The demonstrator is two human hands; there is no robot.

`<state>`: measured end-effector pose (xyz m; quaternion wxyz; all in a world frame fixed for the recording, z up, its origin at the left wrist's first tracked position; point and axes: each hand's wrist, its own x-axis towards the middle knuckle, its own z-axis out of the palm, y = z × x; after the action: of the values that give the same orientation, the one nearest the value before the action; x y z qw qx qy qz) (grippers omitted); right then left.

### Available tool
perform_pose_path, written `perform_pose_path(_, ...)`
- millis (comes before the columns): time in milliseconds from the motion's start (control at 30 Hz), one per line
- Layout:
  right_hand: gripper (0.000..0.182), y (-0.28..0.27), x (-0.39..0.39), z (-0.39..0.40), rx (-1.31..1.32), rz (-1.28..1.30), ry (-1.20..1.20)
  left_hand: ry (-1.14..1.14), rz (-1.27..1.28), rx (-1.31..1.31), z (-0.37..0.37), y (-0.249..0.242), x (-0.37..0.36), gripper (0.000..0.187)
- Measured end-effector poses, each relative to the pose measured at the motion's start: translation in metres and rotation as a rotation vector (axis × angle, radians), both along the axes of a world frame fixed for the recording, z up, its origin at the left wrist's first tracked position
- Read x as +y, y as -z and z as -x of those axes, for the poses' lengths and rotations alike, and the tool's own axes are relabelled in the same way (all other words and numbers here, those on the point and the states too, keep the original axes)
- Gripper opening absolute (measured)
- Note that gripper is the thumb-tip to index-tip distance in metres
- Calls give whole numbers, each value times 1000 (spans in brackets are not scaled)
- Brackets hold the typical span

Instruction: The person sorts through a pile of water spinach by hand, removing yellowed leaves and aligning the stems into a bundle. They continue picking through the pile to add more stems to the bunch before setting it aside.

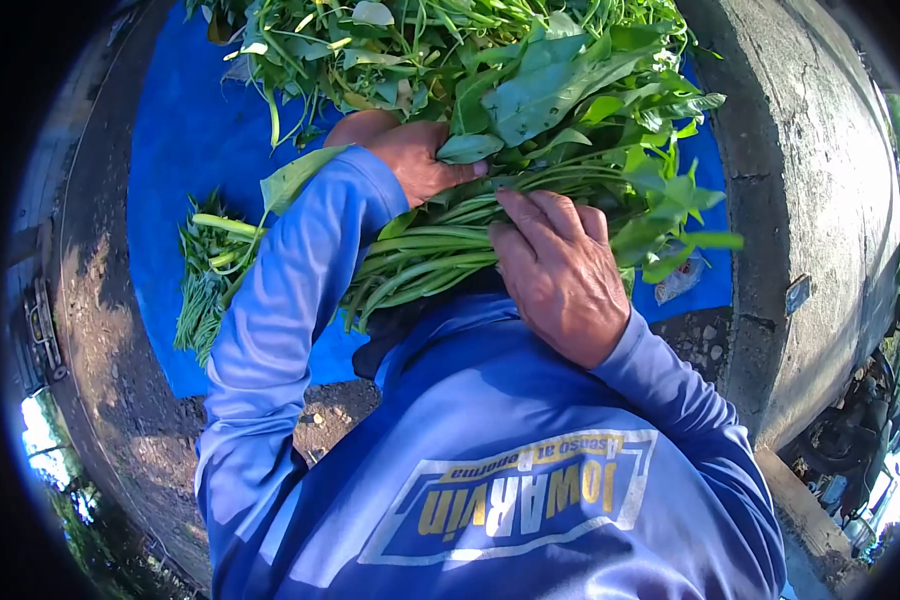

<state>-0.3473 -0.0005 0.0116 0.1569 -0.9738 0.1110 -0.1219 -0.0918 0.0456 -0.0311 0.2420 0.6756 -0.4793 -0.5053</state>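
Note:
A bundle of leafy greens that look like water spinach [425, 262] lies across my lap, its long pale stems to the left and its leaves to the right. My right hand [562, 265] lies over the bundle with its fingers curled down onto the stems; the thumb is hidden. Just beyond the stems, my left hand [405, 155] is bent in among the leaves, thumb pointing right against a leaf. Most of its fingertips are covered by the greens. A large loose heap of the same greens [420, 50] spreads beyond both hands.
A blue tarp [185, 130] lies under the greens. On its left rests a small bunch of finer-leaved greens [210, 260]. A concrete ledge [810, 200] runs along the right side, with a crumpled plastic wrapper [680, 278] close to it. Bare soil [110, 310] borders the tarp.

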Motion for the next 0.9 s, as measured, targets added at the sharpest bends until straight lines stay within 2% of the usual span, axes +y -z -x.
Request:
perform_pose_path(33,32,-1,0,1,-26,5,1,23,-7,-38,1,1,-2,48)
perform_pose_path(133,40,-1,4,-3,85,-22,66,94,-30,-150,3,1,-5,45)
perform_pose_path(233,27,0,2,-1,76,16,6,96,265,-9,10,28,0,48)
perform_pose_path(267,26,-1,1,1,88,-34,-38,99,233,-166,9,35,3,45)
perform_pose_path(333,26,-6,-3,9,118,-130,-126,102,173,-473,26,6,7,40)
perform_pose_path(367,46,-10,-6,16,227,-248,-194,162,78,-606,31,8,11,54)
perform_pose_path(433,37,-33,-14,24,345,-380,-300,159,192,-682,45,0,23,70)
perform_pose_path(467,30,-51,-29,18,172,-551,-384,163,252,-722,52,-5,29,78)
perform_pose_path(567,45,-98,-106,-24,-95,-1688,-301,141,281,-820,63,-4,36,86)
perform_pose_path(700,67,-38,-153,-95,157,-1160,-248,183,365,-900,63,0,38,88)
perform_pose_path(767,80,-8,-150,-114,326,-856,-257,211,379,-908,61,3,40,85)
perform_pose_path(833,97,13,-133,-111,531,-482,-350,101,442,-835,55,10,42,85)
perform_pose_path(900,108,14,-120,-84,434,-378,-424,52,413,-701,51,3,49,91)
